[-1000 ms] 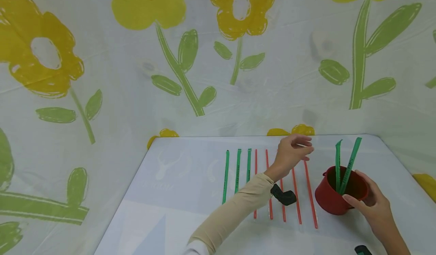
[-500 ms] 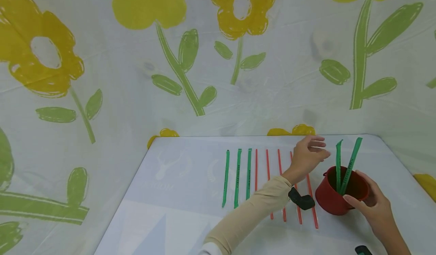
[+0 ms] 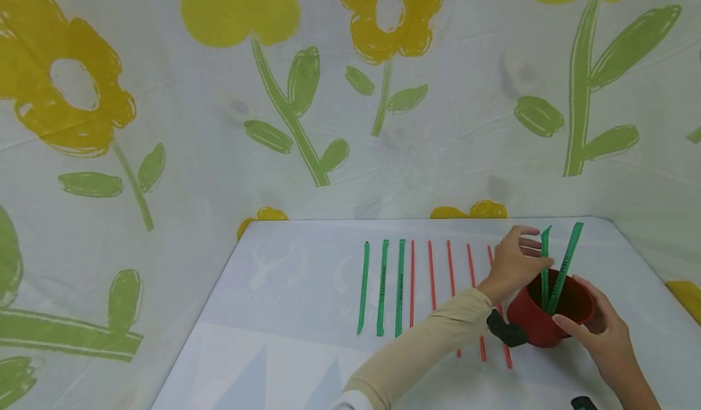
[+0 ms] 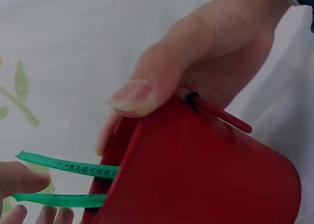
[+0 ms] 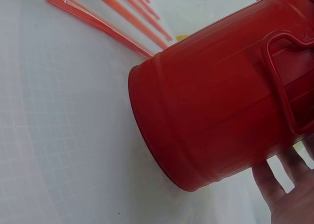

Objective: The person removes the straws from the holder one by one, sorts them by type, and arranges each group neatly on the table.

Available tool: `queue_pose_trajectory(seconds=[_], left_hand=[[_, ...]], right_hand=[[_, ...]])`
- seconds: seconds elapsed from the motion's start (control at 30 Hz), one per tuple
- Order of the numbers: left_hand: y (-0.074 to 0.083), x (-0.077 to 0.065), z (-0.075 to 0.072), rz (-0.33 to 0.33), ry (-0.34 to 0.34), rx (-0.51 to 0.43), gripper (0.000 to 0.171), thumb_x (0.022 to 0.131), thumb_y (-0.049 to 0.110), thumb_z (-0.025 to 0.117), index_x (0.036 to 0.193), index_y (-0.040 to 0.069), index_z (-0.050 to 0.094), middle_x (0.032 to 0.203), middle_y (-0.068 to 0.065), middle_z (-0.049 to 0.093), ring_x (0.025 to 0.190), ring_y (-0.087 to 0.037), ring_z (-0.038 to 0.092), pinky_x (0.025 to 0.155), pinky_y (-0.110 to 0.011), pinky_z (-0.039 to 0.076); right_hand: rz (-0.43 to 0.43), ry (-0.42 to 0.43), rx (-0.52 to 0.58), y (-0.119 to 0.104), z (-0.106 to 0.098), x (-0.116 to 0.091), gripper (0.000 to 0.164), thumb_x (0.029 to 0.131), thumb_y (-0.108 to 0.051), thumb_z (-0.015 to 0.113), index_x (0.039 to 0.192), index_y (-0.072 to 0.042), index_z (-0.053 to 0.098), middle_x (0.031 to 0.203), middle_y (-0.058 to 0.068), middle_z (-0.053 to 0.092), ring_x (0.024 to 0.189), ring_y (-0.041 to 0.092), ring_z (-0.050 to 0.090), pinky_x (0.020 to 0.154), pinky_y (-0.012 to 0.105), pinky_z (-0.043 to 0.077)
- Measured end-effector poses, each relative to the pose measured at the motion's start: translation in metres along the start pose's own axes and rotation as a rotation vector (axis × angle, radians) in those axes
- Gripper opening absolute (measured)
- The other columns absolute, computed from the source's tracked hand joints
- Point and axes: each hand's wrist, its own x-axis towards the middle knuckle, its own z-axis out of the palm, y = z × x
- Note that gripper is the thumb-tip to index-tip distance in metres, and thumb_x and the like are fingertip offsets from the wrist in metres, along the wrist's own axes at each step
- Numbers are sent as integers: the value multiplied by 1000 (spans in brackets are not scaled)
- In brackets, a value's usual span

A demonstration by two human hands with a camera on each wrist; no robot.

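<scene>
My left hand [image 3: 515,265] is at the left one of two green wrapped straws [image 4: 59,200] standing in a red cup [image 3: 539,326]. In the left wrist view this straw passes through the gap between thumb and fingers. The other green straw [image 3: 566,267] leans right, with dark print along it. My right hand [image 3: 605,340] grips the cup from the right, thumb at the rim. The cup, tilted in the head view, has a wire handle [image 5: 274,79] on its side.
Three green wrapped straws [image 3: 381,288] lie side by side on the white table [image 3: 263,312]. Several red straws [image 3: 431,273] lie to their right, partly hidden by my left arm. A flowered cloth [image 3: 438,124] hangs behind. A small dark object [image 3: 583,403] shows at the front edge.
My left hand has moved right across the red straws to the green straw in the cup. The right hand and the cup have stayed in place.
</scene>
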Motion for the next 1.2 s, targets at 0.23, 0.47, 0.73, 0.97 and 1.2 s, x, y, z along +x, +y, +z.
queue_pose_trajectory(seconds=[0.23,0.47,0.73,0.97,1.2], left_hand=[[-3,0,5,18,-11,50,37,82,8,72,114,19,57,89,12,61,79,4,57,62,-13,50],[-9,0,5,108,0,104,27,84,9,70,109,14,62,87,11,62,77,6,56,60,-9,47],[-8,-5,-1,211,-5,178,27,87,11,68,113,14,60,92,10,63,81,8,55,64,-5,46],[-3,-8,-12,305,-40,162,26,89,12,66,114,13,59,96,8,64,86,9,54,66,-5,46],[1,-9,-19,349,-32,103,29,88,11,67,116,13,57,95,6,65,84,10,54,68,-7,47]], right_hand=[[-26,-19,22,-1,-2,2,79,87,-21,69,150,-33,22,138,-11,37,101,-7,36,69,1,41],[-1,-32,19,0,-1,0,82,86,-21,70,150,-34,21,141,-6,36,101,-6,35,68,3,43],[-23,-22,15,0,-2,-2,80,87,-20,69,150,-34,21,141,-8,37,100,-9,35,67,3,43],[-23,-16,17,-1,-1,-2,80,87,-20,69,150,-34,22,140,-9,37,100,-8,35,67,2,43],[-9,-10,19,-2,-1,-4,79,87,-20,69,149,-34,22,133,-15,38,99,-7,37,66,4,44]])
